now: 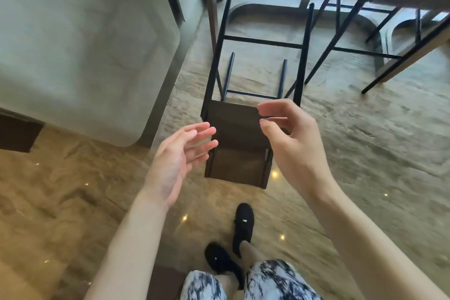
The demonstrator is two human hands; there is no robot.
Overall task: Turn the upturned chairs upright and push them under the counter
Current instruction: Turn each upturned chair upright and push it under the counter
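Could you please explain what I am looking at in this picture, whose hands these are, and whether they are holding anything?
There is no machine here. A person wears a wide-angle camera on the head, looking forward and down, so you see their own arms, patterned shorts and black shoes.

The left hand and right hand are both open, fingers relaxed, and hold nothing. They hover in front of a dark brown chair lying tipped over on the glossy floor, its black legs pointing away from the person.

On the left is a pale counter. At upper right another chair stands on its legs.
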